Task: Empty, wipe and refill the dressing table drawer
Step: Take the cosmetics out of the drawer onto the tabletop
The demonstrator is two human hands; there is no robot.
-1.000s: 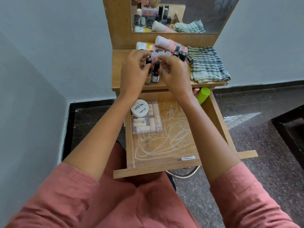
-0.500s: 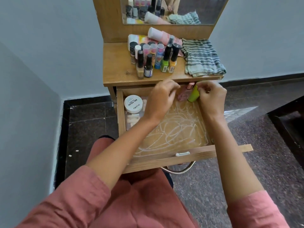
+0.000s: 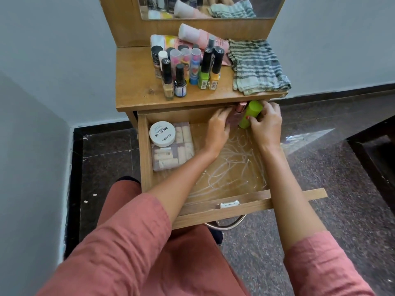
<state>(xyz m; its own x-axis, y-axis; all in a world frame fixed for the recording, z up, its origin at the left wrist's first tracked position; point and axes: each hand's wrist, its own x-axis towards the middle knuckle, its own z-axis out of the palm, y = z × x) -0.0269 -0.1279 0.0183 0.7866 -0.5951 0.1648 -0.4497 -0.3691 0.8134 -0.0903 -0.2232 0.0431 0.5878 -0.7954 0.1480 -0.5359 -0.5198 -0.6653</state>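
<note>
The wooden drawer [image 3: 224,208] is pulled out over my lap, lined with a clear patterned sheet. At its back right corner my right hand [image 3: 266,127] grips a lime-green bottle [image 3: 250,114]. Beside it my left hand [image 3: 217,130] holds a pink bottle with a rose-gold cap [image 3: 237,114], whose body is mostly hidden. A white round nail-polish tin [image 3: 162,133] lies on a clear box of nail tips [image 3: 174,155] at the drawer's left. Several nail polish bottles [image 3: 192,69] stand on the table top [image 3: 132,82].
A striped green-and-white cloth [image 3: 256,67] lies folded on the top's right side. Pink and white tubes [image 3: 192,37] lie against the mirror's base. A grey wall closes in on the left; dark stone floor spreads to the right.
Both hands came down from the nail polish bottles on the table top into the drawer's back right corner and took hold of the green and pink bottles.
</note>
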